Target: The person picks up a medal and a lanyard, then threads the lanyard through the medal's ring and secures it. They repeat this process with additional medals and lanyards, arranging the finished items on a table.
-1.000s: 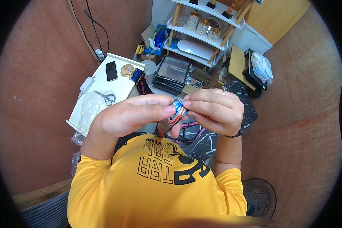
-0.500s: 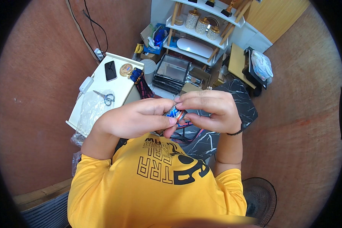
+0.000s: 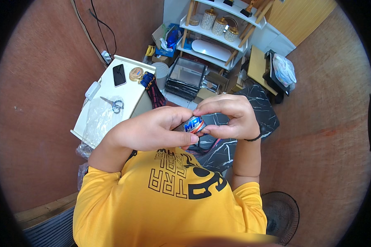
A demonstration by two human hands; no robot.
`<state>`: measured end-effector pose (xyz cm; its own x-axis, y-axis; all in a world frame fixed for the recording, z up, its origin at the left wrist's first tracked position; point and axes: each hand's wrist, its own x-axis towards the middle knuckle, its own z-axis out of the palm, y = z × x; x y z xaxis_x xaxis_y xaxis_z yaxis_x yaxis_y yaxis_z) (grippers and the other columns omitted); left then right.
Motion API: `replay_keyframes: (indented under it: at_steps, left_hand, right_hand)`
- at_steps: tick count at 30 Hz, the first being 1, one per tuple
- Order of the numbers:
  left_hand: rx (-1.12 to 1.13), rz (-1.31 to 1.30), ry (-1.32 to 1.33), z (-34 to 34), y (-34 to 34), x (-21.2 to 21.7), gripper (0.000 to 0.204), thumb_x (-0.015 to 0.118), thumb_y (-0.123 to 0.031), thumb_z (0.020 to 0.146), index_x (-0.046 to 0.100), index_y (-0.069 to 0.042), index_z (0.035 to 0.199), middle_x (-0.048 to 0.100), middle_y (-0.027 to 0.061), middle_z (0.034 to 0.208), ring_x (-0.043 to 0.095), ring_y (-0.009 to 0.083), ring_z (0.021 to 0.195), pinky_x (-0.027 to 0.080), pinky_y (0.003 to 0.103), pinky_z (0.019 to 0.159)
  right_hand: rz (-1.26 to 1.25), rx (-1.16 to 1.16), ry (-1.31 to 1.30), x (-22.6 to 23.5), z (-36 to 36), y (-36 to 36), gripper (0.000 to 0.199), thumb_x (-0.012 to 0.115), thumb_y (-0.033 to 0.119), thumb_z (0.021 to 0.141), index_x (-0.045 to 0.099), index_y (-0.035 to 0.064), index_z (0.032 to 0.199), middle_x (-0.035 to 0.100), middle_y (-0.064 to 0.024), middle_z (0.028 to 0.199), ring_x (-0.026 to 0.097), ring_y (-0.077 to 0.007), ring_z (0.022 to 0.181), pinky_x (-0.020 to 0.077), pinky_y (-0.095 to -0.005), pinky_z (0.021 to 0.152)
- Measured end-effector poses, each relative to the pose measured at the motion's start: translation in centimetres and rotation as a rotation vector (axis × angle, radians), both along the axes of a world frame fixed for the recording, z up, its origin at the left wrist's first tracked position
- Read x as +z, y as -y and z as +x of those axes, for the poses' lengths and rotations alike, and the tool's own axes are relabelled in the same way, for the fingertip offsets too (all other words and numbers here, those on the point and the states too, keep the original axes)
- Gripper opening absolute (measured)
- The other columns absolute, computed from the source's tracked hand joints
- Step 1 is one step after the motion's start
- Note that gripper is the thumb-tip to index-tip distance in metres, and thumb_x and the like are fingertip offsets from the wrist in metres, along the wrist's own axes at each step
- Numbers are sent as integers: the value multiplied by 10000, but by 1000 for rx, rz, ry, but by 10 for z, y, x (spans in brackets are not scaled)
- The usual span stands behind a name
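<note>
Between my two hands is a small round medal (image 3: pixel 194 124) with a silvery patterned rim and a blue, white and red face. My left hand (image 3: pixel 152 128) grips it from the left, thumb along its lower edge. With thumb and fingertips, my right hand (image 3: pixel 235 116) pinches the medal's right edge. A dark ribbon with pinkish edges (image 3: pixel 208 150) hangs below the hands; where it joins the medal is hidden. On the white table to the left lies a gold medal (image 3: pixel 136 74) with a dark blue ribbon (image 3: pixel 151 85) draped over the table's edge.
The white table (image 3: pixel 130 96) also holds a phone (image 3: pixel 119 75), scissors (image 3: pixel 115 105) and clear plastic wrap (image 3: pixel 98 123). A black marble-patterned surface (image 3: pixel 257 108) lies under and beyond my right hand. Farther off are stacked dark frames (image 3: pixel 185 78), a shelf (image 3: pixel 210 34) with jars, and a fan (image 3: pixel 281 216) behind right.
The medal has turned so more of its printed face shows. My right thumb and fingers have shifted slightly along its edge, and my left thumb has slid a little right.
</note>
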<state>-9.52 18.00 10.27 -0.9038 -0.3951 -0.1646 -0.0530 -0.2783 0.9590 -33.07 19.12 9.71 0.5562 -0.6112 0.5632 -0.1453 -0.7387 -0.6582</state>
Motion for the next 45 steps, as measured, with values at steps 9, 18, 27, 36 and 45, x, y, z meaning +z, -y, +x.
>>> replay_keyframes:
  at_steps: [9, 18, 27, 36, 45]
  left_hand:
    - [19, 20, -21, -2, -1, 2, 197, 598, -144, 949, 544, 5, 1064, 582, -1, 909, 560, 62, 803, 487, 218, 719]
    - [60, 17, -37, -1, 4, 0, 200, 552, -215, 982, 583, -19, 1004, 605, 1, 820, 563, 68, 757, 456, 210, 674]
    - [172, -57, -58, 7, 4, 9, 361, 437, -325, 1024, 605, -5, 1016, 636, 67, 816, 600, 136, 775, 476, 272, 741]
    - [276, -105, -214, 25, 7, 13, 639, 307, -422, 999, 424, 131, 1299, 615, 173, 958, 590, 213, 875, 438, 320, 834]
    - [210, -106, -332, 33, 12, 15, 712, 275, -458, 998, 302, 150, 1368, 550, 173, 1070, 521, 224, 1029, 376, 348, 934]
  right_hand:
    - [54, 62, 46, -4, -4, 5, 323, 781, 84, 713, 693, -19, 1006, 696, -152, 998, 706, -234, 859, 565, -312, 772]
    - [545, 323, 334, -41, 1, 10, 568, 746, -14, 775, 474, -24, 1273, 596, -151, 1191, 619, -228, 1092, 516, -338, 939]
    - [664, 403, 518, -47, 14, 21, 446, 680, -89, 809, 483, -1, 1199, 600, -141, 1156, 624, -213, 1071, 524, -334, 931]
    - [456, 144, 513, -73, 21, 21, 531, 675, 56, 869, 449, 8, 1346, 489, -125, 1370, 458, -219, 1291, 386, -367, 1081]
    - [766, 53, 559, -196, 25, 7, 359, 576, -25, 867, 548, 23, 1222, 563, -62, 1223, 525, -156, 1183, 432, -307, 1006]
